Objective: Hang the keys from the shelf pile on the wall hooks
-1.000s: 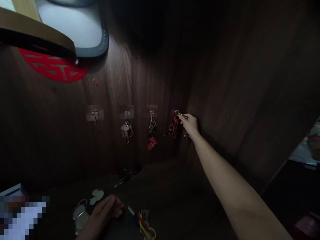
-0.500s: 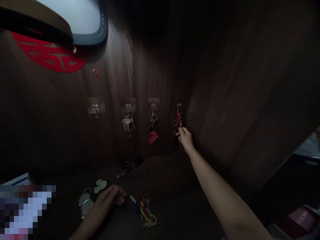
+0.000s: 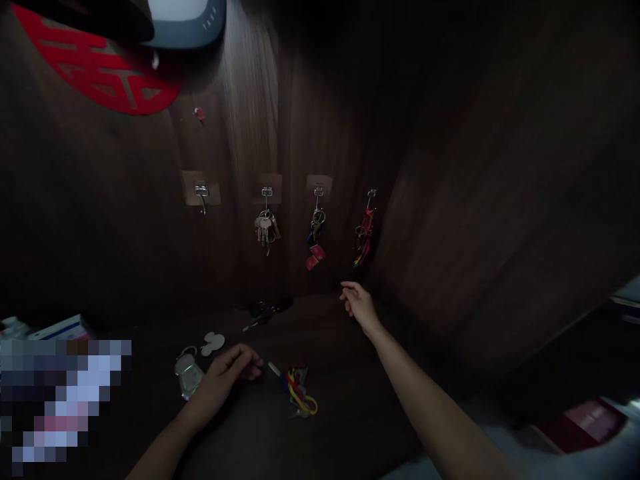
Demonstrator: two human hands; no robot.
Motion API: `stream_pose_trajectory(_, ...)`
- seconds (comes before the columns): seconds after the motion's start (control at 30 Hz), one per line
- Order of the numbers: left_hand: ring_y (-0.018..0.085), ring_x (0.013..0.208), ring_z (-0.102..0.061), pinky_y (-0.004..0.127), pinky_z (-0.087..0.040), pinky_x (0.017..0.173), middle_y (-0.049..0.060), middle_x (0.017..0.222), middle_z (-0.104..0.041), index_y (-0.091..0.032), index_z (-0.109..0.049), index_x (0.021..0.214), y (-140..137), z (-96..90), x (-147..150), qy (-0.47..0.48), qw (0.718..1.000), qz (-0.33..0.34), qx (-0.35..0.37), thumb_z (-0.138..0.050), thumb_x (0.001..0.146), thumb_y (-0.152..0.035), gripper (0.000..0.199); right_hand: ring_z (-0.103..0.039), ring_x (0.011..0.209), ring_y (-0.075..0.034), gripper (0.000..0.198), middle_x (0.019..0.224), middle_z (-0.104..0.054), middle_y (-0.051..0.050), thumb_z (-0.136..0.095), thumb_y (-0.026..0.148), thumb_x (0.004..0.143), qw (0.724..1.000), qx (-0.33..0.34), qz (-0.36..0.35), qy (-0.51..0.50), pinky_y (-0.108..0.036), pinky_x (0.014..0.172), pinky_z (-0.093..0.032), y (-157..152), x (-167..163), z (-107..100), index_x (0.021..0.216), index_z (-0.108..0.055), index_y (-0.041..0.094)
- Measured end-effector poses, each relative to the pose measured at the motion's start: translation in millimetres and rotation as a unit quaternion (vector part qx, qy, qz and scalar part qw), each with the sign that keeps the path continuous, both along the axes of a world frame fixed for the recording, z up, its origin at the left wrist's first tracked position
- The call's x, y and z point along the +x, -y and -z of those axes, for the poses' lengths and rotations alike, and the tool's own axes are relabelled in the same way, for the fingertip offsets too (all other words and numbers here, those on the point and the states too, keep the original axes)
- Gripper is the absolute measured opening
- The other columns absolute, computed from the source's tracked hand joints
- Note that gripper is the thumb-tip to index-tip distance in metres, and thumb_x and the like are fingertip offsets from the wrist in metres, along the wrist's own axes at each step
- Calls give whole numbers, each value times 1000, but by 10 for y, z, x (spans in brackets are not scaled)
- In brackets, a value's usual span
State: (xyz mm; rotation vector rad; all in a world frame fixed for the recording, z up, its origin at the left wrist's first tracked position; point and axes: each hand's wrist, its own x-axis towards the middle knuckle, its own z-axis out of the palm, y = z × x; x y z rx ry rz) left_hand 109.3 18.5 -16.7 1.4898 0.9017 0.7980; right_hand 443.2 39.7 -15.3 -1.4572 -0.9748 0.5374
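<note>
My right hand (image 3: 359, 307) is just below the rightmost hook, index finger stretched out, the others loosely bent, holding nothing. Above it a key bunch with a red cord and colourful tassel (image 3: 365, 237) hangs free. My left hand (image 3: 233, 375) hovers low over the shelf, fingers loosely curved and nothing seen in them. To its right lie keys with a yellow, red and blue cord (image 3: 297, 390). On its other side are a clear case with a ring (image 3: 189, 373) and some round pale tags (image 3: 213, 344). Farther back rests a dark bunch of keys (image 3: 263, 312).
Silver keys (image 3: 267, 228) and keys with red tags (image 3: 316, 247) hang on the middle hooks. The leftmost hook (image 3: 201, 191) carries nothing. A red paper cutout (image 3: 107, 73) and a cap (image 3: 187, 23) are at upper left. A box (image 3: 63, 330) stands at left.
My right hand has let go of the tasselled key bunch on the rightmost hook and moved down from it. The view has shifted, with the wall hooks now higher in the picture.
</note>
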Motion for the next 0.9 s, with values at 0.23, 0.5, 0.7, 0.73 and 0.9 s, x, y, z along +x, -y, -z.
stream_pose_trajectory(0.23,18,79,-64,28,-52,72,1,82,-69,-21,-64,84,44,33,-20,-75,991,26,110,-50,85,-41,25,-45,41,-7,19,61,-59,3,-50,27,74,990,-54,-122,53,-19,40,-34,210,-448,205,82,-64,17)
stream_pose_trajectory(0.5,20,114,-53,37,-45,98,2,126,-58,-34,-50,126,234,25,6,-191,887,139,398,-48,88,-16,42,-60,79,-15,14,86,-68,-1,-54,21,80,944,-51,-244,216,-27,75,-44,531,-891,176,83,-68,21)
stream_pose_trajectory(0.7,23,121,-48,43,-43,100,2,133,-53,-36,-53,123,324,5,109,-233,856,192,419,-52,86,-16,42,-61,82,-15,14,86,-67,-1,-55,17,81,924,-36,-282,254,-27,77,-45,608,-994,117,83,-69,22)
stream_pose_trajectory(0.73,23,119,-49,42,-43,99,3,130,-55,-34,-56,119,303,18,105,-231,862,178,416,-52,86,-17,37,-61,82,-15,13,86,-67,-1,-56,17,80,923,-34,-285,256,-27,78,-45,608,-992,113,83,-69,22)
stream_pose_trajectory(0.9,23,109,-56,40,-47,94,5,116,-62,-28,-63,98,130,120,25,-223,880,91,409,-51,87,-22,17,-61,82,-15,12,87,-66,-1,-60,18,78,918,-40,-293,264,-27,77,-46,604,-965,121,84,-69,22)
